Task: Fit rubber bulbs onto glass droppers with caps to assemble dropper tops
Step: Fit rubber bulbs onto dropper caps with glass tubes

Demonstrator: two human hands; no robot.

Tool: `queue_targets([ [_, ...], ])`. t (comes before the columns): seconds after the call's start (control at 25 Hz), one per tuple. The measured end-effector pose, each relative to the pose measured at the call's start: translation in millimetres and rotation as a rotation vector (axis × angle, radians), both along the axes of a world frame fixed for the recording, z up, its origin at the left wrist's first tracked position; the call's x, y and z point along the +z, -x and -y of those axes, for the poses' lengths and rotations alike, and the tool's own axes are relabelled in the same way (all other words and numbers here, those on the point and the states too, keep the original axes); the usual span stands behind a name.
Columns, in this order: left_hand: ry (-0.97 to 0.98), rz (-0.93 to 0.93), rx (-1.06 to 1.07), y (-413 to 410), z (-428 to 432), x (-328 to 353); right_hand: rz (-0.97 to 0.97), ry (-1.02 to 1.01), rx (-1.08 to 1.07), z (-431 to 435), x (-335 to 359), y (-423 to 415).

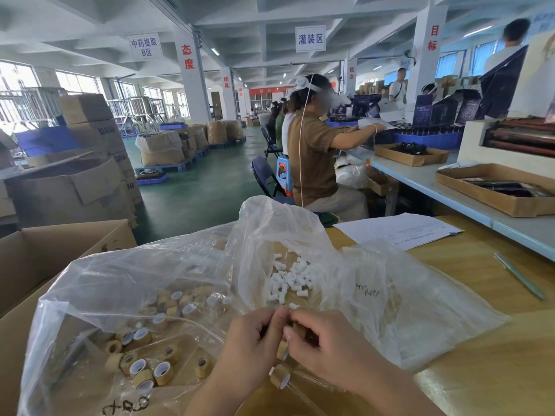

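The left hand (255,334) and right hand (319,340) were held together, fingers curled; a tan cap (298,329) was pinched between them, largely hidden, so whether a bulb was seated could not be told; the bulb pile (288,280) was spread directly beyond the fingertips, near, about equally reachable by either hand, its bulbs lying at mixed angles; loose caps (141,337) were heaped left of the bulb pile; nearer than the pile, below the wrists, a capped glass dropper (280,376) was laid, its tube pointing right along the worktop (480,370).
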State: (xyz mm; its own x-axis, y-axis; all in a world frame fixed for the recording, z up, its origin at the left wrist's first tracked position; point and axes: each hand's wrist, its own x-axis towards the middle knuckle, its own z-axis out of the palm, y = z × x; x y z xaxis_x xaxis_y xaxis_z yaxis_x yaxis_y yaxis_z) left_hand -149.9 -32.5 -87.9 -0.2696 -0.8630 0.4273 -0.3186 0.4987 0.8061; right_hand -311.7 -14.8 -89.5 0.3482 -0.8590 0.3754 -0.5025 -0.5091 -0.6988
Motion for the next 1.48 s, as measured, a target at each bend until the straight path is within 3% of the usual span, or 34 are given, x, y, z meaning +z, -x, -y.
queue_targets([
  [0.16, -0.033, 0.029, 0.003, -1.7, 1.8, -5.2, -0.03, -0.015, 0.022, -1.3, -1.3, 8.4],
  [0.56, -0.041, 0.034, 0.028, -5.5, 6.3, -12.5, -0.19, 0.053, -0.192, 13.1, -7.0, 29.1],
  [1.12, -0.227, -0.132, -0.176, -6.7, 2.3, -5.3, -0.095, -0.046, -0.161, 11.4, -8.1, 27.8],
  [1.36, -0.281, -0.119, -0.143, -8.1, 2.9, -5.6, -0.036, -0.145, -0.187, 14.3, -10.7, 25.8],
  [1.48, -0.171, -0.077, 0.043, -15.3, 4.0, 0.8, -0.057, -0.128, -0.262, 17.9, -14.5, 22.2],
])
